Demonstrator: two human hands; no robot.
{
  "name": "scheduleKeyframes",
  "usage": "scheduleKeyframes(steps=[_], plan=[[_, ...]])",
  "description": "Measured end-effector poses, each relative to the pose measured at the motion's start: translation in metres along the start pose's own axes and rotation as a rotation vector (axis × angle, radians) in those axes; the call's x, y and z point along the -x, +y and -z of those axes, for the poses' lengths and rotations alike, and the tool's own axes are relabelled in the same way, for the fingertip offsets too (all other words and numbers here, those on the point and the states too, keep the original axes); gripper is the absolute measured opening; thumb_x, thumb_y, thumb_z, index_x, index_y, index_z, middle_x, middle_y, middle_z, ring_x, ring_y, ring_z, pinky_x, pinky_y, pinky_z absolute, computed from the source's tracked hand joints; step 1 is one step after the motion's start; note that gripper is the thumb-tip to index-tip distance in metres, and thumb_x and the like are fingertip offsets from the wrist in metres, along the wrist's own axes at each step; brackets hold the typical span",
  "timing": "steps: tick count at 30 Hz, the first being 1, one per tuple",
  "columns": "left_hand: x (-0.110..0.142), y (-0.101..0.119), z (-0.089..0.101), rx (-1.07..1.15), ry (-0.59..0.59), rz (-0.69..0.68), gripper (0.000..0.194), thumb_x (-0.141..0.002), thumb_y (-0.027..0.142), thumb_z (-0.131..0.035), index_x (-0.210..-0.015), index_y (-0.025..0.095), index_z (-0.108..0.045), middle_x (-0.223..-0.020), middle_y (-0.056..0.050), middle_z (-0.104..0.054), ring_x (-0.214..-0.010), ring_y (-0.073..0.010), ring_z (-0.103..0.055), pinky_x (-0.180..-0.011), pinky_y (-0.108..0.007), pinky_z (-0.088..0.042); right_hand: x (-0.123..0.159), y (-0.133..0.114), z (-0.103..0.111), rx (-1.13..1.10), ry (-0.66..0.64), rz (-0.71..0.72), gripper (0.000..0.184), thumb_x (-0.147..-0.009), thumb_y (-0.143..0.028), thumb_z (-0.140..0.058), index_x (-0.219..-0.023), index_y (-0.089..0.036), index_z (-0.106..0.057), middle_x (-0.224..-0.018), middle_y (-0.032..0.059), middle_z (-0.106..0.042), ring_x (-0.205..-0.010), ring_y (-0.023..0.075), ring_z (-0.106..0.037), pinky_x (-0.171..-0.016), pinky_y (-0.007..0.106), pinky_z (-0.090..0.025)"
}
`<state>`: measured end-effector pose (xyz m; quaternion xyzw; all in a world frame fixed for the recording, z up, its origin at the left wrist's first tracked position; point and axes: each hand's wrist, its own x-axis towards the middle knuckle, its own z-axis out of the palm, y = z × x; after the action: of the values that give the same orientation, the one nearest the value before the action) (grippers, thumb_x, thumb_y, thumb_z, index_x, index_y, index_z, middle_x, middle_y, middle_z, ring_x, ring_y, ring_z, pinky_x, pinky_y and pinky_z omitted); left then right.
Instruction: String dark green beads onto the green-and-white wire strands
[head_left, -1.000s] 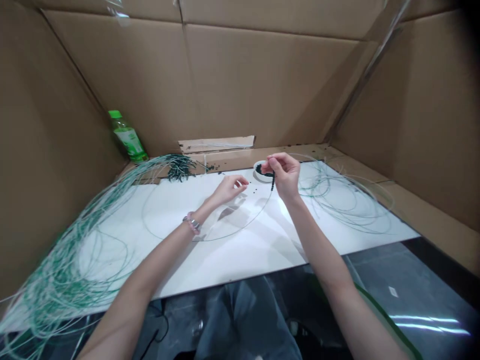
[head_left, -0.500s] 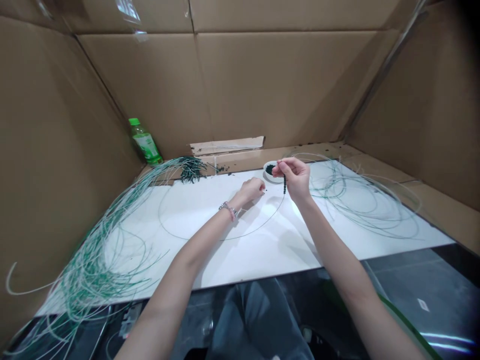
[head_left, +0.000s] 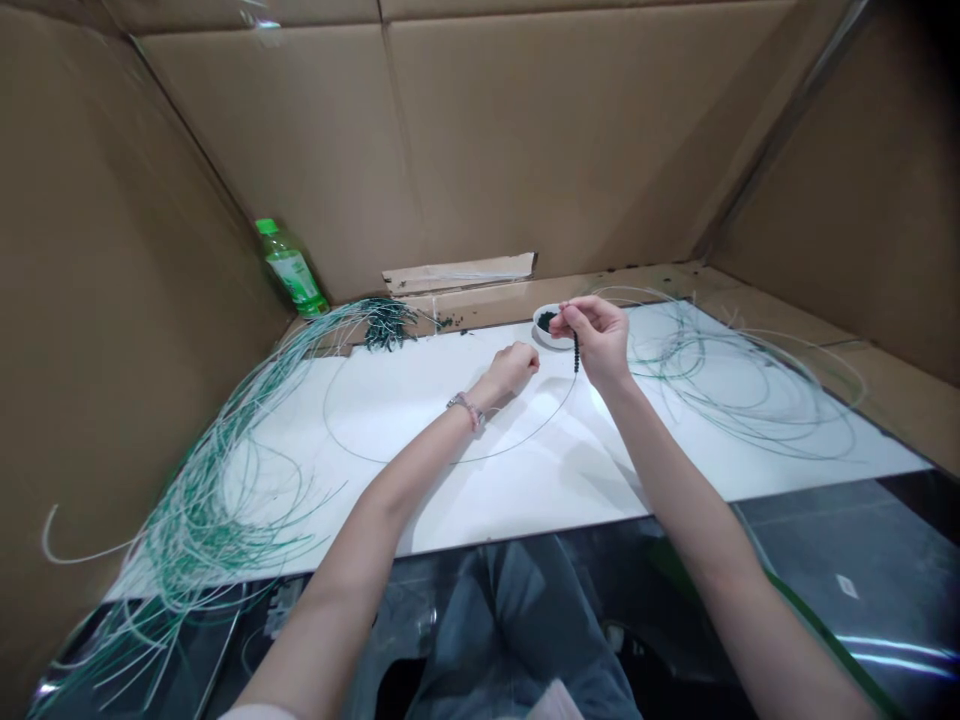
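Note:
My right hand (head_left: 604, 340) is raised beside a small white bowl (head_left: 537, 331) of tiny dark beads (head_left: 547, 321). Its thumb and fingers pinch a thin string, from which a short column of black beads (head_left: 576, 354) hangs. The string (head_left: 517, 447) runs on in a wide loop over the white board (head_left: 480, 520) and passes under my left forearm. My left hand (head_left: 514, 367), with bracelets at the wrist, rests low over the board just left of the bowl. Its fingers are curled closed, and whatever they hold is hidden.
A large bundle of green and white strings (head_left: 195, 530) lies along the left, its dark beaded ends (head_left: 386, 323) at the back. More loose strings (head_left: 739, 390) coil on the right. A green bottle (head_left: 292, 270) leans in the back left corner. Cardboard walls (head_left: 525, 130) enclose the board.
My left hand has moved right along the board, and its fingers have closed where small dark beads lay. My right hand keeps its pinch on the beaded string beside the bowl. The view has shifted.

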<state>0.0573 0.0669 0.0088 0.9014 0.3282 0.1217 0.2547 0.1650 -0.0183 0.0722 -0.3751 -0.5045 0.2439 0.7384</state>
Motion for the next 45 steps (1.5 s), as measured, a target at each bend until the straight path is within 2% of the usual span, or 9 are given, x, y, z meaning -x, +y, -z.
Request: scheduleKeyframes(steps=[6, 10, 13, 18, 22, 27, 35, 42, 45], plan=[[0.003, 0.0, 0.009, 0.246, 0.101, -0.014, 0.005, -0.073, 0.015, -0.063, -0.069, 0.013, -0.065, -0.074, -0.006, -0.066, -0.071, -0.0165, -0.058, -0.075, -0.032, -0.044, 0.001, 0.001, -0.001, -0.005, -0.018, -0.015, 0.026, -0.071, -0.044, -0.073, -0.076, -0.02, -0.066, -0.063, -0.0018, -0.069, -0.056, 0.0107, -0.066, -0.054, 0.021, -0.056], [0.013, 0.002, 0.024, 0.528, 0.133, -0.028, 0.012, -0.073, 0.024, -0.065, -0.072, 0.012, -0.067, -0.071, -0.005, -0.066, -0.067, -0.0127, -0.056, -0.067, -0.026, -0.044, 0.006, -0.003, -0.004, 0.014, -0.054, -0.047, 0.028, -0.068, -0.044, -0.075, -0.076, -0.019, -0.065, -0.064, -0.0008, -0.071, -0.056, 0.0121, -0.067, -0.056, 0.023, -0.058], [0.033, 0.003, 0.032, 0.76, 0.144, -0.006, 0.025, -0.073, 0.037, -0.066, -0.082, 0.013, -0.067, -0.075, -0.004, -0.068, -0.068, -0.0114, -0.058, -0.061, -0.022, -0.044, 0.012, -0.005, -0.009, 0.042, -0.107, -0.08, 0.027, -0.067, -0.043, -0.076, -0.072, -0.018, -0.065, -0.062, -0.0001, -0.07, -0.053, 0.0132, -0.067, -0.055, 0.026, -0.059], [0.069, 0.0, 0.034, 1.059, 0.206, 0.061, 0.041, -0.063, 0.051, -0.072, -0.085, 0.017, -0.065, -0.083, -0.004, -0.068, -0.075, -0.011, -0.061, -0.067, -0.022, -0.046, 0.025, 0.003, -0.019, 0.088, -0.222, -0.137, 0.025, -0.064, -0.039, -0.078, -0.071, -0.017, -0.068, -0.061, 0.0011, -0.07, -0.055, 0.0148, -0.068, -0.056, 0.027, -0.06], [0.078, -0.003, 0.032, 1.205, 0.256, 0.083, 0.046, -0.056, 0.053, -0.077, -0.081, 0.018, -0.062, -0.079, -0.001, -0.066, -0.074, -0.0104, -0.061, -0.072, -0.023, -0.048, 0.031, 0.006, -0.023, 0.143, -0.279, -0.138, 0.023, -0.072, -0.038, -0.072, -0.072, -0.016, -0.067, -0.064, 0.0027, -0.07, -0.061, 0.0151, -0.069, -0.059, 0.026, -0.059], [0.076, -0.003, 0.035, 1.287, 0.286, 0.086, 0.043, -0.054, 0.047, -0.08, -0.077, 0.017, -0.06, -0.073, 0.001, -0.063, -0.066, -0.0068, -0.057, -0.069, -0.021, -0.047, 0.035, -0.001, -0.024, 0.251, -0.231, -0.068, 0.017, -0.077, -0.032, -0.067, -0.073, -0.016, -0.066, -0.071, 0.0021, -0.068, -0.065, 0.0124, -0.067, -0.056, 0.021, -0.055], [0.079, 0.005, 0.041, 1.29, 0.294, 0.073, 0.034, -0.06, 0.037, -0.077, -0.08, 0.018, -0.057, -0.076, 0.002, -0.061, -0.067, -0.0061, -0.057, -0.07, -0.02, -0.047, 0.038, -0.002, -0.024, 0.29, -0.216, -0.026, 0.015, -0.078, -0.03, -0.066, -0.073, -0.017, -0.067, -0.072, 0.0016, -0.067, -0.065, 0.0121, -0.065, -0.056, 0.022, -0.054], [0.074, 0.022, 0.07, 1.323, 0.348, 0.039, 0.026, -0.066, 0.023, -0.072, -0.086, 0.02, -0.055, -0.085, 0.002, -0.063, -0.076, -0.0063, -0.061, -0.068, -0.017, -0.049, 0.024, -0.021, -0.028, 0.23, -0.149, 0.045, 0.011, -0.079, -0.029, -0.066, -0.074, -0.019, -0.066, -0.072, -0.0001, -0.067, -0.067, 0.0121, -0.067, -0.058, 0.022, -0.056], [0.07, 0.037, 0.082, 1.281, 0.376, 0.026, 0.023, -0.071, 0.022, -0.067, -0.09, 0.02, -0.055, -0.093, 0.001, -0.064, -0.081, -0.0088, -0.063, -0.069, -0.019, -0.05, 0.019, -0.035, -0.033, 0.213, -0.124, 0.089, 0.01, -0.08, -0.029, -0.065, -0.075, -0.02, -0.066, -0.081, 0.0011, -0.07, -0.073, 0.0127, -0.067, -0.061, 0.024, -0.057]])
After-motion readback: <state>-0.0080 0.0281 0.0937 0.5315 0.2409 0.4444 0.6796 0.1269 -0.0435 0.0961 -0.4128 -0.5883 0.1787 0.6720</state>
